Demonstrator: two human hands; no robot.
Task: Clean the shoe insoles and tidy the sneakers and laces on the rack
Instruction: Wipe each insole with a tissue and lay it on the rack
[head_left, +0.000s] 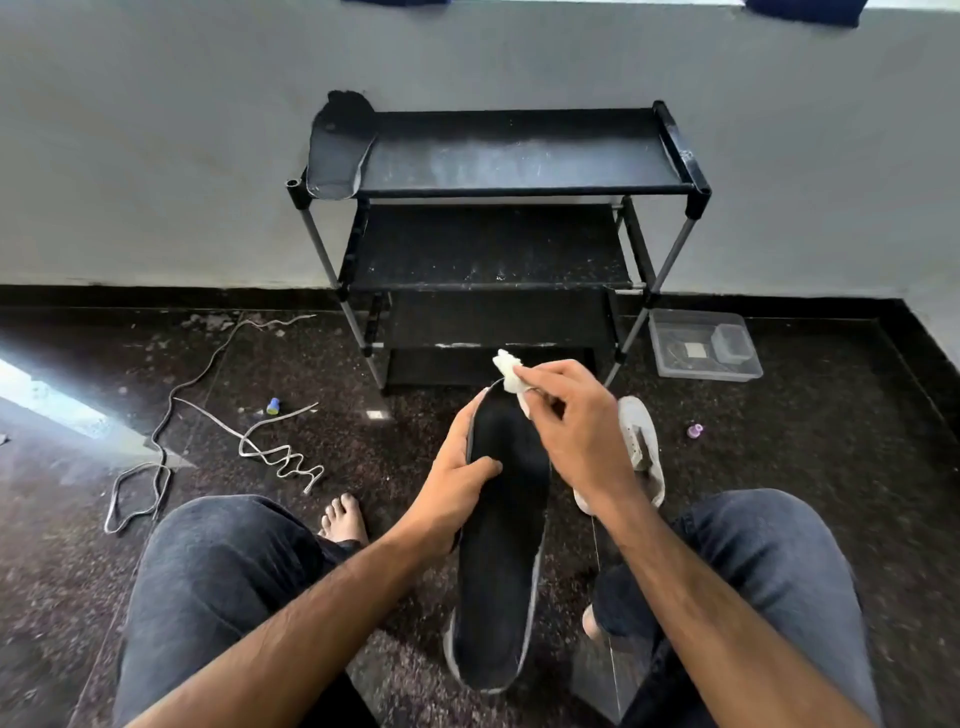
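Black foam insole (501, 545), light and flexible by our judgement, sits between our hands: our left hand (457, 483) grips its forward edge for support while our right hand (576, 421) pinches a white wipe (511, 376) at its toe.

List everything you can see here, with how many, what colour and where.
Insole: one, black, held over the floor.
Second insole: one, black, top shelf's left end.
Cloth: one, white, at the held insole's tip.
Shoe rack: one, black, against the wall.
Sneaker: one, white, on the floor behind the right hand.
Laces: two, grey-white, floor at left.
Plastic box: one, clear, right of the rack.
Left hand: grips the insole.
Right hand: pinches the cloth.
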